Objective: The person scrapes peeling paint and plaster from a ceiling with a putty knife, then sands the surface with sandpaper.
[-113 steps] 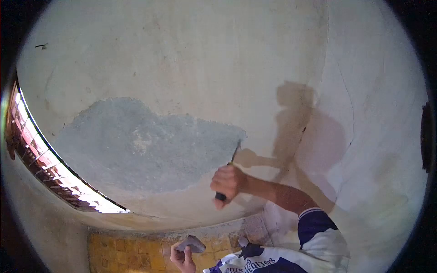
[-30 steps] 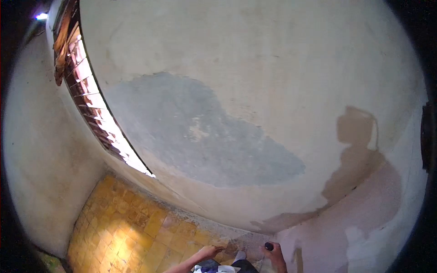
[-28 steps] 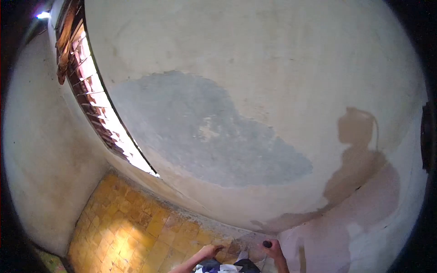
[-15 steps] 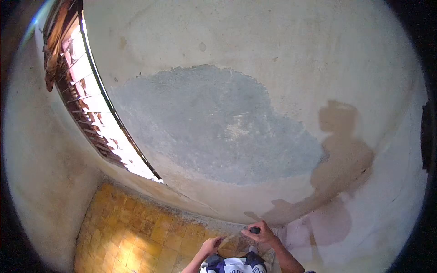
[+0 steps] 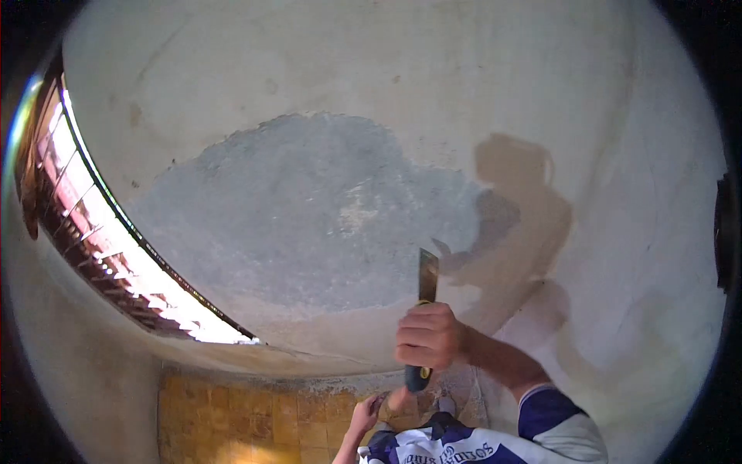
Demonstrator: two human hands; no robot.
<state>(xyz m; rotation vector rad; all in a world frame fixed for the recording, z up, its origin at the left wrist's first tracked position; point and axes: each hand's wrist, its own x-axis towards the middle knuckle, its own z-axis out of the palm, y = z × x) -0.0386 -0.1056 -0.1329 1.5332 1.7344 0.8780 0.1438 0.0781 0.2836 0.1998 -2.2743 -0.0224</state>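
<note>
Raised in front of the wall, my right hand (image 5: 430,335) is wrapped round the dark handle of a scraper (image 5: 427,277). Its flat metal blade points upward and overlaps the lower right edge of the grey patch (image 5: 309,209) in this view. The handle's butt, with a yellow detail, sticks out below my fist. Low down near my body is my left hand (image 5: 363,415), its fingers curled; something dark shows at them, and I cannot tell what it is. The grey patch has a ragged border against the pale painted wall (image 5: 325,46).
At the left, bright light comes through a barred window (image 5: 85,209). Yellowish floor tiles (image 5: 232,414) lie below, meeting the wall at a rough, dusty edge. My shadow (image 5: 525,201) falls on the wall at the right, and a shoe (image 5: 446,404) shows by the wall's foot.
My right hand has risen from near my waist towards the wall, bringing the scraper upright into plain sight. My left hand stays low. The view has shifted, moving window and patch leftward.
</note>
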